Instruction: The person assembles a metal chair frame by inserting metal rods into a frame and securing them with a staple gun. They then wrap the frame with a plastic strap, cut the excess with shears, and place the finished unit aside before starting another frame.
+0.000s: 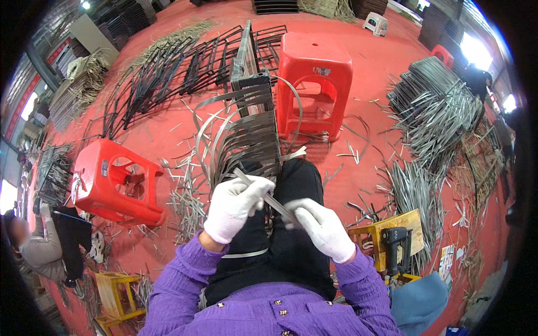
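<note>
Over a black-clad lap (297,266), white-gloved L hand (238,204) pinches a grey strip (273,203) btwn thumb & fingers; strip slants down to gloved R hand (320,227), fingers curled at its lower end, blurred, so can't tell how firm. Just beyond: part-woven frame (252,134) w/ loose ends, red stool (314,53) beside it. R: black tool (396,238) by yellow stool (416,227).

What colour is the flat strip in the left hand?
The flat strip is grey, shown best in the head view.
</note>
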`<state>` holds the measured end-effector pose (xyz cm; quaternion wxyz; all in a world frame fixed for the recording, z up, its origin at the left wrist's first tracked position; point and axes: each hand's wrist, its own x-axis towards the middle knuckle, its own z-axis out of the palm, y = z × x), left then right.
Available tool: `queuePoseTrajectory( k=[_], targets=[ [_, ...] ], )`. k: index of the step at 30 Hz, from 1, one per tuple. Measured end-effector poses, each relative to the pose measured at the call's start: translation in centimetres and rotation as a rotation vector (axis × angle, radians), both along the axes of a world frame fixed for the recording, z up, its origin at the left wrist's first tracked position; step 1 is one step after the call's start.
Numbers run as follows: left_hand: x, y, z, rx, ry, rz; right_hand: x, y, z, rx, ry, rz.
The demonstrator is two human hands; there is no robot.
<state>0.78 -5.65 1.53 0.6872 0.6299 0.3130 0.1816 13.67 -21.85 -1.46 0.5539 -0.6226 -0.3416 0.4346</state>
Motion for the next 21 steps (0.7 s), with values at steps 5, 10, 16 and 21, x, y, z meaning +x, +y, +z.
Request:
queuePoseTrajectory(
  k=[5, 10, 16, 21],
  targets=[
    [0.1, 0.2, -0.6, -0.033, -0.106, 0.059, -1.5, 3.3, 0.2, 0.148, -0.470, -0.193],
    [-1.4, 2.5, -0.4, 0.014, -0.118, 0.034, -1.0, 4.7, 0.1, 0.052, -0.111, -0.142],
    [-1.4, 3.7, -1.3, 0.107, -0.167, -0.146, -0.1, 6.2, 0.0, -0.052, 0.507, -0.024],
    [0.0, 3.9, -1.2, 0.173, -0.150, -0.098, -0.5, 7.3, 1.0, 0.113, -0.151, -0.126]
  ],
)
